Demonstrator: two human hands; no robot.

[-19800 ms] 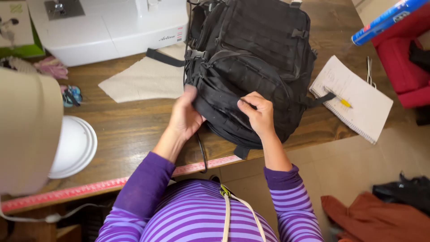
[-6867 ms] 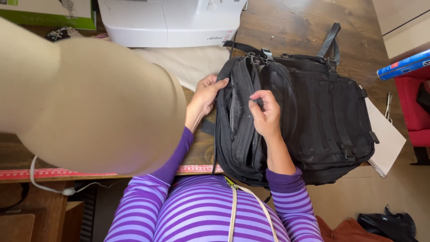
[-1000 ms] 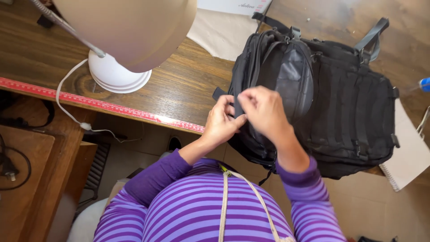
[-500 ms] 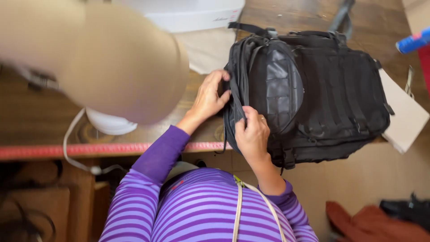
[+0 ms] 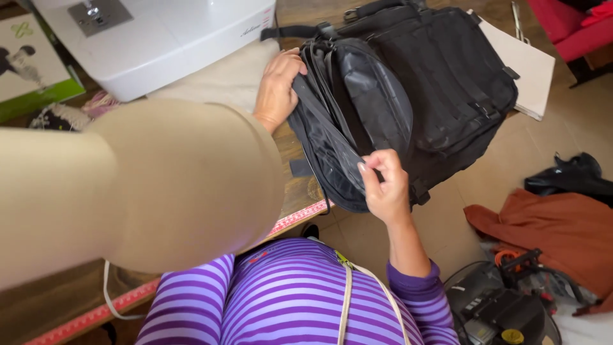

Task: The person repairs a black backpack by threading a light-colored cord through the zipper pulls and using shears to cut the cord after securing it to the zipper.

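Observation:
A black backpack [image 5: 434, 83] lies on its side on the wooden table [image 5: 300, 191], its bottom hanging over the near edge. My left hand [image 5: 278, 86] grips the backpack's upper left edge by the zipper seam. My right hand [image 5: 385, 186] pinches the seam at the lower front, fingers closed on what looks like a zipper pull. My left forearm is hidden behind a large beige lampshade [image 5: 128, 185]. I wear a purple striped top.
A white sewing machine [image 5: 166, 38] stands at the back left on beige fabric [image 5: 223, 80]. A white paper pad [image 5: 523, 64] lies right of the backpack. A red measuring tape [image 5: 128, 300] runs along the table edge. Rust cloth [image 5: 555, 230] and a fan [image 5: 504, 306] lie on the floor.
My right hand has slid along the seam toward the backpack's lower front. The view has shifted, bringing the sewing machine and the floor at right into sight.

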